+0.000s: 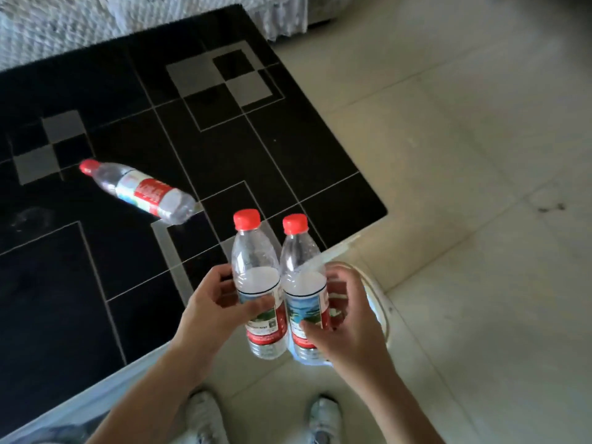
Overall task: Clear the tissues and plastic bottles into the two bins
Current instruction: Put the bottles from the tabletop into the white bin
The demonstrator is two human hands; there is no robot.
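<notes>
Black table point(134, 277) with grey line pattern, pale tiled floor point(480, 219) beside it. Two upright red-capped bottles, touching: left bottle point(256, 283) gripped in my left hand point(211, 312), right bottle point(304, 290) gripped in my right hand point(349, 325). Third bottle point(141, 190) lying on the table, beyond my left hand. White bin rim point(378, 299) just behind my right hand.

A black table point(96, 283) with grey squares stands on pale floor tiles point(464, 155), white shoes point(205, 418) below.
</notes>
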